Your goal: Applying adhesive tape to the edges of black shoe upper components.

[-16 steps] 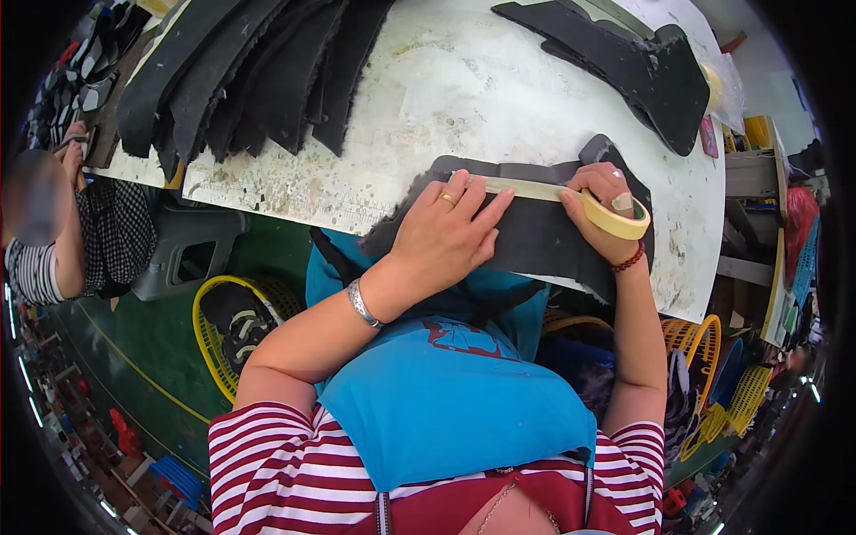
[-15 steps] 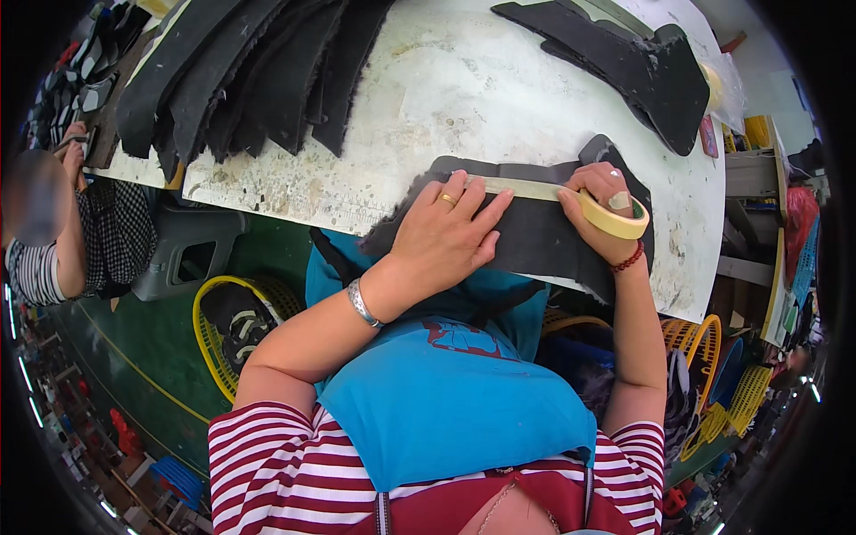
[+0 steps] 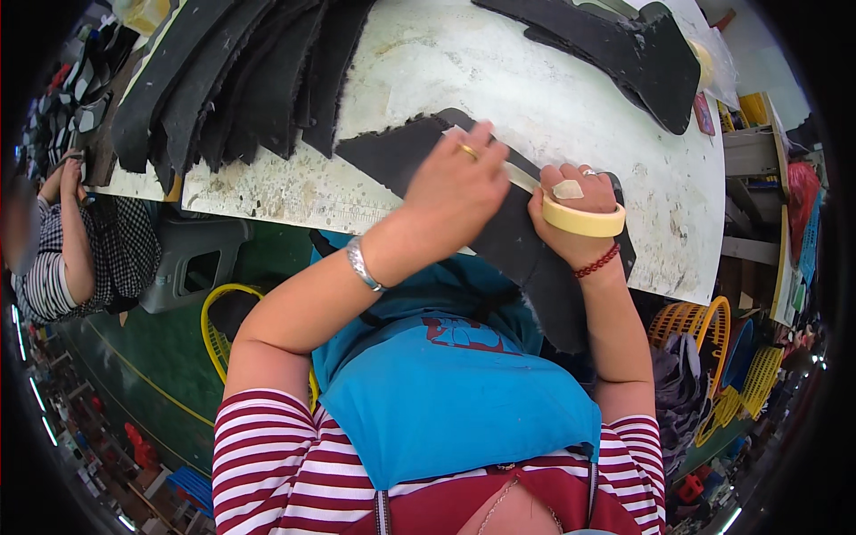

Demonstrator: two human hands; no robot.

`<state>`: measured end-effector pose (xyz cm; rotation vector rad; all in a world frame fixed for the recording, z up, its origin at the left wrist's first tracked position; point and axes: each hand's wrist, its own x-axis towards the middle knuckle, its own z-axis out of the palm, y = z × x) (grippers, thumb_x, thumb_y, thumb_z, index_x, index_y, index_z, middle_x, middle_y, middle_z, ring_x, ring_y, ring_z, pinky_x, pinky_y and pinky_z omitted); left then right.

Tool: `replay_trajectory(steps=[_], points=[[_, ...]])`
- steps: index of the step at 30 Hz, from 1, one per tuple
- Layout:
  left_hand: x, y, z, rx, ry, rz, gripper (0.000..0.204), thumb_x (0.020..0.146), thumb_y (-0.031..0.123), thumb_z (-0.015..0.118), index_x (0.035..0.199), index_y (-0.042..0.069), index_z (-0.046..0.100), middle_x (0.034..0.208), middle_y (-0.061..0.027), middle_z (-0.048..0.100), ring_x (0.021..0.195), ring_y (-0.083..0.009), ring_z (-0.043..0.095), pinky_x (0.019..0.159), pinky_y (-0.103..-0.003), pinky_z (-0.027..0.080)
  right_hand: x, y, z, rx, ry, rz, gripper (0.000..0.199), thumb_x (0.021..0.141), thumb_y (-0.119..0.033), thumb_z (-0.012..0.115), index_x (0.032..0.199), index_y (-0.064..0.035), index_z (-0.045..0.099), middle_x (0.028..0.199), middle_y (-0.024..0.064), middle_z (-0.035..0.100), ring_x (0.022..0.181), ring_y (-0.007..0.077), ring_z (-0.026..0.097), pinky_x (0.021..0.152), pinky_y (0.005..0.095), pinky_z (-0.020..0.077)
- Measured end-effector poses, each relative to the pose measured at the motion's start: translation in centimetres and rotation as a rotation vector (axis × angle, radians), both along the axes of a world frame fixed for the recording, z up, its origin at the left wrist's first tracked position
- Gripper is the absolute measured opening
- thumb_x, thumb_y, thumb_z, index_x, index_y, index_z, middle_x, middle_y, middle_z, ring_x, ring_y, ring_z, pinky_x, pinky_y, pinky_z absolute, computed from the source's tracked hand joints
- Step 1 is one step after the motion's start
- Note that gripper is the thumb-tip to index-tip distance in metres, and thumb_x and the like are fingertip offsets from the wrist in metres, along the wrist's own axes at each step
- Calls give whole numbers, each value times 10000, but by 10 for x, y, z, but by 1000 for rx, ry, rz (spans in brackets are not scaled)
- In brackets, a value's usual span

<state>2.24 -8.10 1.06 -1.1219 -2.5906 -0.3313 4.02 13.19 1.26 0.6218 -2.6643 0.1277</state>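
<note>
A black fabric piece with frayed edges [image 3: 383, 156] lies slanted at the near edge of the white table, one end hanging over it. My left hand [image 3: 450, 196] is over the piece, fingers stretched out and slightly blurred. A pale strip of masking tape [image 3: 520, 178] runs along the piece's far edge between my hands. My right hand [image 3: 555, 181], its fingers curled, grips a cream roll of masking tape [image 3: 584, 223] whose ring hangs around the fingers. A small beige patch sits on that hand. What the right fingertips press on is hidden.
Several long black fabric pieces [image 3: 214, 80] are fanned out at the far left of the white table [image 3: 419, 67]. More black pieces [image 3: 615, 53] lie at the far right. Yellow baskets [image 3: 713, 325] stand below the table. Another person [image 3: 67, 259] works at left beside a grey stool [image 3: 201, 259].
The black piece has turned from lying along the table edge to a slant, its right end swinging toward me. My left hand has lifted somewhat; my right hand has moved left with the tape roll.
</note>
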Motion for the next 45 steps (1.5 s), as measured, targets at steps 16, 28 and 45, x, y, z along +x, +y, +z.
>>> replay_trajectory(steps=[16, 28, 45], points=[[35, 22, -33, 326, -139, -69, 506, 757, 76, 699, 1249, -29, 645, 1302, -150, 627, 1268, -332, 582, 1034, -445, 487, 17, 0, 6, -1758, -525, -74, 464, 772, -57, 739, 1219, -30, 619, 1117, 158, 673, 1014, 274, 679, 875, 327, 522], [36, 22, -32, 236, -155, -57, 573, 778, 138, 701, 1337, 47, 617, 1345, -132, 593, 1292, -331, 541, 1050, -453, 451, 28, 60, 7, -320, -33, 97, 145, 755, -46, 773, 854, -77, 671, 853, 75, 671, 816, 288, 636, 755, 414, 509], [31, 24, -26, 178, -180, -14, 600, 718, 178, 720, 1308, 136, 616, 1255, -87, 557, 1200, -265, 536, 933, -427, 409, 22, 68, 6, -356, -291, -23, 145, 854, -144, 741, 809, -81, 618, 740, 81, 593, 715, 284, 593, 669, 400, 487]])
